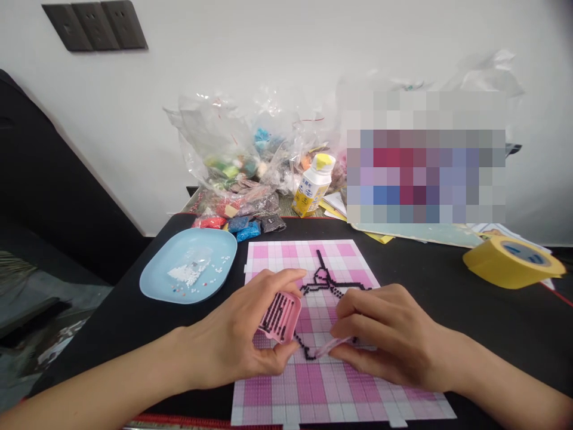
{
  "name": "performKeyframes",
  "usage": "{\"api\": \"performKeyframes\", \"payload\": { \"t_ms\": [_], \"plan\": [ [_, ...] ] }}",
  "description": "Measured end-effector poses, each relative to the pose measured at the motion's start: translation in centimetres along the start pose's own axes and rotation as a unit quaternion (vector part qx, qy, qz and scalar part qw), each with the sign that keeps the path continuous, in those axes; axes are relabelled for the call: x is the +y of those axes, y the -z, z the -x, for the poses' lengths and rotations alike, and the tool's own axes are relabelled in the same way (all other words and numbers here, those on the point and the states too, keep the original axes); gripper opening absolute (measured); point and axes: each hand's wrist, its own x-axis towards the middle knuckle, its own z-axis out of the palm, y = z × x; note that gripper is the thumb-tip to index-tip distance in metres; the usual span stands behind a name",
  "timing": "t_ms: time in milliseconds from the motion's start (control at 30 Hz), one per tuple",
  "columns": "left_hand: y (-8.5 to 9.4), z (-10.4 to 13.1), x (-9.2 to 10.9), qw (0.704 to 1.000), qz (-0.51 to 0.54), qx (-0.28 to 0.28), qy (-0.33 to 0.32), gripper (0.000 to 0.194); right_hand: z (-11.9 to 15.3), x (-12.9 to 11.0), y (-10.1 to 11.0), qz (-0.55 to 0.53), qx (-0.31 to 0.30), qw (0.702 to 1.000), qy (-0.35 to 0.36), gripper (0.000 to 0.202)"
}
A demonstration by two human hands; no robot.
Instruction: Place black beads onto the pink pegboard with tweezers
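Note:
My left hand [244,328] is closed on a small pink grooved tray [290,316], tilted, with rows of black beads in its grooves. In my right hand [389,337] is a pair of translucent pink tweezers [329,346], pinched between thumb and fingers. Their tip is down by the black beads near the middle of the pegboard [304,394], which has pink and white checks. A black bead outline [329,283] stands on the board, running from a thin upright line at the top to a lower corner. My hands hide parts of it.
A light blue plate [154,278] with white beads and a small bag is left of the board. Bead packets [248,231], clear plastic bags [215,131] and a yellow-capped bottle [313,185] stand behind. Yellow tape [501,266] lies at right on the black tabletop [421,263].

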Motion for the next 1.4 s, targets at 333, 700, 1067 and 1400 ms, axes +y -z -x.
{"api": "performKeyframes", "payload": {
  "t_ms": [333, 700, 1067, 1400],
  "plan": [
    [0.05, -0.11, 0.16, 1.000, -0.006, 0.005, -0.015, 0.078, -0.35, -0.30, -0.45, -0.013, 0.013, 1.000, 0.003, 0.023],
    [0.02, 0.03, -0.02, 1.000, -0.002, 0.002, -0.010, 0.079, -0.41, -0.36, -0.38, -0.011, 0.031, 0.999, 0.016, 0.022],
    [0.04, 0.12, -0.08, 1.000, -0.005, 0.005, -0.007, 0.079, -0.32, -0.51, -0.45, -0.007, 0.024, 0.999, 0.027, 0.019],
    [0.02, 0.03, 0.05, 1.000, 0.004, 0.003, -0.002, 0.080, -0.40, -0.61, -0.36, 0.001, 0.012, 0.999, 0.030, 0.021]
  ]
}}
